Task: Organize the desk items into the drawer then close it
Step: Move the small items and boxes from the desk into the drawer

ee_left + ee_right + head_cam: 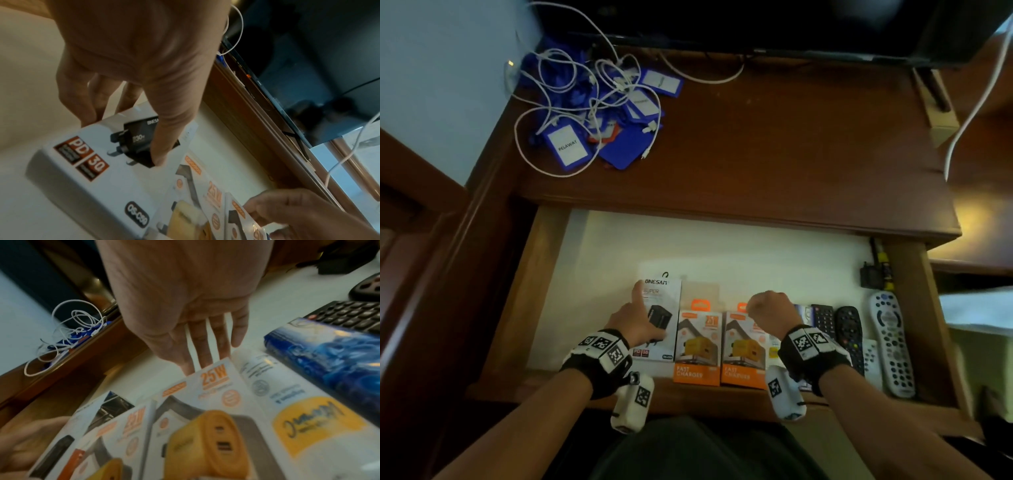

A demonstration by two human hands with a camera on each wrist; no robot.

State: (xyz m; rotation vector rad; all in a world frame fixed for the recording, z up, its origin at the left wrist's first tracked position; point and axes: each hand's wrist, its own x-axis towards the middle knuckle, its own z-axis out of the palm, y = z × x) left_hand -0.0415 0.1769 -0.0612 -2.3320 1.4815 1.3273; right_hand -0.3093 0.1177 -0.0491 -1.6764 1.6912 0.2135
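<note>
The wooden drawer (530, 294) stands pulled out, lined in white. Along its front lie a white ONESAM charger box (666, 298), then two orange fast-charger boxes (698, 346) (744, 353). My left hand (640, 313) rests on the ONESAM box (102, 178): thumb (164, 138) pressed on its face, straight fingers along its left edge. My right hand (770, 308) hangs over the right-hand orange box (205, 402), straight fingertips (203, 353) touching its far edge. Blue badge holders tangled in white cables (592, 113) lie on the desktop at the back left.
Right of the orange boxes sit a white box with a yellow label (308, 410), a blue box (329, 356), several remotes (892, 342) and a black adapter (869, 274). A dark screen (756, 24) stands at the back, a small cardboard box (941, 123) at the back right.
</note>
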